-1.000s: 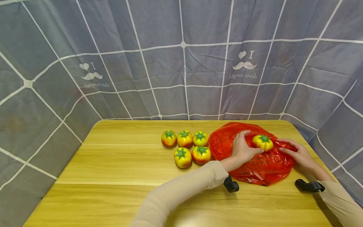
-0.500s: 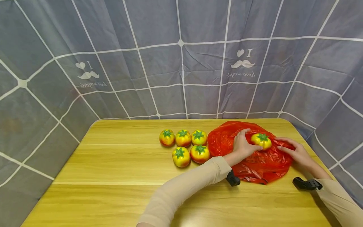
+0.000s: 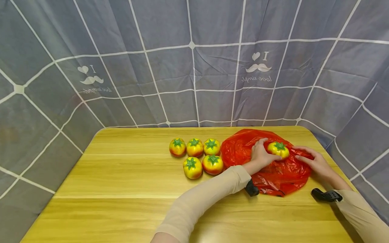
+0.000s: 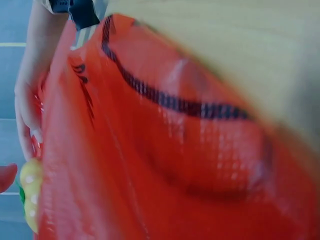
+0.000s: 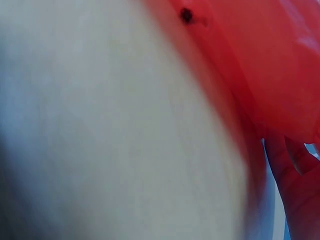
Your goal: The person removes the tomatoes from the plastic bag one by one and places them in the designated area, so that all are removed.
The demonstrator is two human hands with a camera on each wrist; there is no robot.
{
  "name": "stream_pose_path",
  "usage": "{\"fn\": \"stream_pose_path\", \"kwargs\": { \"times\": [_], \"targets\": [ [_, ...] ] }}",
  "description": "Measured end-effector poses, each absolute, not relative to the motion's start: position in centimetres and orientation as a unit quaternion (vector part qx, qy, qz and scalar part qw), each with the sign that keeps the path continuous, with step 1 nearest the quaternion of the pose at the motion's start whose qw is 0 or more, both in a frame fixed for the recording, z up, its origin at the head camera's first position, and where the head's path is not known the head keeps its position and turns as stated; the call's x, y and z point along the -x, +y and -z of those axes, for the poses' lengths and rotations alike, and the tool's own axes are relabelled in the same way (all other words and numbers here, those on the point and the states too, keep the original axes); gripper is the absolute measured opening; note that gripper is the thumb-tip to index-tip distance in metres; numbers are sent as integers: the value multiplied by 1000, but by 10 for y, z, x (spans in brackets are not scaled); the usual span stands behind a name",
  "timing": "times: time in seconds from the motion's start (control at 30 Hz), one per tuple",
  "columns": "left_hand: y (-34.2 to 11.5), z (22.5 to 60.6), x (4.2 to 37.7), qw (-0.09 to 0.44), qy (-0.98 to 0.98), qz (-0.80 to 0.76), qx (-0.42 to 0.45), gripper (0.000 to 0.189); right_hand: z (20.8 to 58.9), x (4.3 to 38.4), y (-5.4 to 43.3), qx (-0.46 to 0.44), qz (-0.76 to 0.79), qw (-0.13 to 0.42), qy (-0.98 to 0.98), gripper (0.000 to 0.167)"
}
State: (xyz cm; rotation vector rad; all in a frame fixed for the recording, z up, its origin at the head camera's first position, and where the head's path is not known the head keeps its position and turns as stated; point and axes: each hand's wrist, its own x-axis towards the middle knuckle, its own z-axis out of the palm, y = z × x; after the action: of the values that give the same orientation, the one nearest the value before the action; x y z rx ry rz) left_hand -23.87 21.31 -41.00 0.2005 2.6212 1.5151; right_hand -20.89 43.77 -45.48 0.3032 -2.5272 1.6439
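A yellow-and-red toy tomato (image 3: pixel 278 150) with a green star-shaped top sits at the crumpled red plastic bag (image 3: pixel 288 179). My left hand (image 3: pixel 260 156) comes in from its left; the thumb lies against its front and the fingers reach round the left side, partly hidden. On the other side, my right hand (image 3: pixel 319 165) pinches the bag between thumb and fingers, a little apart from the tomato. In the left wrist view the tomato (image 4: pixel 31 192) shows at the left edge, below the right hand (image 4: pixel 30 100). Red film hides part of the right fingers (image 5: pixel 300 180).
Several matching toy tomatoes (image 3: pixel 192 167) stand in two rows just left of the bag. They rest on a wooden table (image 3: pixel 121 189). A grey curtain (image 3: pixel 170 71) with white lines hangs behind. Black straps (image 3: pixel 326 195) circle the wrists.
The whole head view has drifted slightly left. Both hands keep their places around the tomato and bag, with hardly any movement.
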Motion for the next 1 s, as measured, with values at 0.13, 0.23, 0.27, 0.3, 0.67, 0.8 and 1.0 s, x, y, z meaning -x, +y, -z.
{"fn": "stream_pose_path", "kwargs": {
  "times": [0.13, 0.23, 0.27, 0.3, 0.67, 0.8, 1.0],
  "targets": [
    [215, 414, 242, 51, 862, -500, -64, 70, 454, 208, 436, -96, -537, 56, -836, 33],
    [216, 417, 244, 46, 863, -499, -69, 70, 453, 207, 435, -95, -517, 66, -848, 32],
    [216, 417, 244, 44, 863, -498, -71, 70, 453, 207, 435, -95, -513, 68, -850, 31],
    [217, 418, 245, 42, 864, -497, -74, 70, 453, 208, 435, -96, -508, 71, -853, 31],
    [223, 423, 247, 38, 868, -488, -86, 67, 452, 210, 436, -96, -496, 72, -860, 31],
    [225, 424, 246, 36, 868, -488, -84, 69, 452, 210, 436, -99, -496, 74, -860, 31],
    [228, 426, 247, 42, 866, -493, -77, 71, 453, 209, 435, -96, -509, 68, -853, 31]
  ]
}}
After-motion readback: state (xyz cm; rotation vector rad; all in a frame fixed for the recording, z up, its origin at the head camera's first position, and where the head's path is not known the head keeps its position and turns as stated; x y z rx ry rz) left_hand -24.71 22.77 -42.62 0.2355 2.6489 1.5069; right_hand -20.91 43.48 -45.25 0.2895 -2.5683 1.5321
